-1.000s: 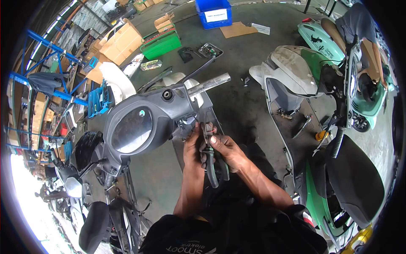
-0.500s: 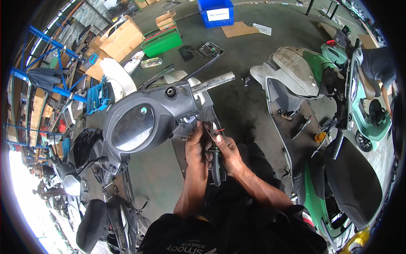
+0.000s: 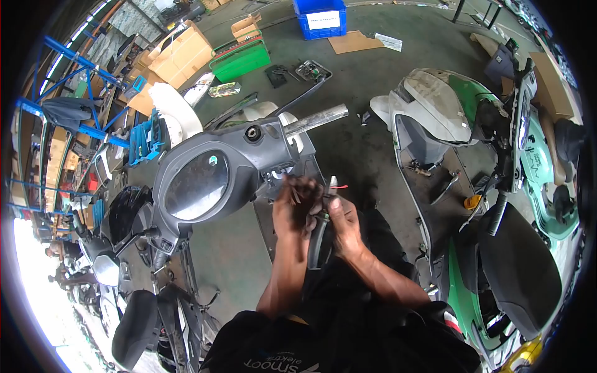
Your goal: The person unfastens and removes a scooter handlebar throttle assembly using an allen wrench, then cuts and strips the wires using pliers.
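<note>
My right hand (image 3: 343, 227) is closed round pliers with dark handles (image 3: 319, 242); the handles point down toward my body. A short red wire (image 3: 339, 186) shows beside the pale metal tip (image 3: 334, 181) above my right thumb. Close beside it, my left hand (image 3: 293, 205) has its fingers curled in and blurred, and what they hold is hidden. Both hands are just below the right end of a grey scooter handlebar cover (image 3: 245, 146) with a dark oval display (image 3: 198, 185). A bare metal handlebar tube (image 3: 316, 120) sticks out of that cover.
A grey and green scooter (image 3: 435, 105) stands to the right, with a black seat (image 3: 519, 267) nearer me. Ahead on the floor are a green toolbox (image 3: 241, 60), a blue crate (image 3: 320, 20) and a tool tray (image 3: 312, 70). Blue shelving (image 3: 81, 68) lines the left.
My left fingers have shifted and are now blurred. The pliers' tip and red wire sit slightly higher and further right, away from the cover. A person at the far right has moved mostly out of view.
</note>
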`<state>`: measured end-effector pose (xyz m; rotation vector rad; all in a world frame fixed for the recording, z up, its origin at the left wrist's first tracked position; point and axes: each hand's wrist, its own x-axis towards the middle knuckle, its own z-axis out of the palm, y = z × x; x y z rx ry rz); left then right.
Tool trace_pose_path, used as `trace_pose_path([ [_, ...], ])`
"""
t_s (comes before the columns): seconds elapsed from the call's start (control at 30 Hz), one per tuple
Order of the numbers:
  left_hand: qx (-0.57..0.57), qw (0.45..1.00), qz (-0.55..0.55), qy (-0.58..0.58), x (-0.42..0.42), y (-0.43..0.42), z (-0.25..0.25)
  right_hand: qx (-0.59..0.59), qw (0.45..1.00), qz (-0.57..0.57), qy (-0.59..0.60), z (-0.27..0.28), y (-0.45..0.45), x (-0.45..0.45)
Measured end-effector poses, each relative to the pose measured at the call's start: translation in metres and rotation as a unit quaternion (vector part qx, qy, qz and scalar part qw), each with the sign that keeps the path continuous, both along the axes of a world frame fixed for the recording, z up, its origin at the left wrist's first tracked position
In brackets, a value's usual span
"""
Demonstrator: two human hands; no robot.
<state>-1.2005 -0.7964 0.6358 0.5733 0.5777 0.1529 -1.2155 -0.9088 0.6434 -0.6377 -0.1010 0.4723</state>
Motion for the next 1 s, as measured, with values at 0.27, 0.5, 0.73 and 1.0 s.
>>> trace_pose_path([
  [0.27,-0.165,0.969,-0.129,-0.129,-0.001,-0.005,0.005,-0.025,0.997,-0.029,0.062,0.003,-0.023,0.013],
  [0.5,-0.053,0.995,-0.030,-0.074,0.004,-0.015,0.014,-0.253,0.956,0.137,-0.054,0.002,-0.048,0.017],
  [0.73,-0.010,0.997,-0.063,-0.054,0.006,-0.006,0.001,-0.335,0.919,0.158,-0.134,0.004,-0.044,0.032],
  [1.0,0.012,0.997,-0.063,-0.049,0.004,-0.006,0.004,-0.315,0.929,0.162,-0.110,0.017,-0.041,0.041],
])
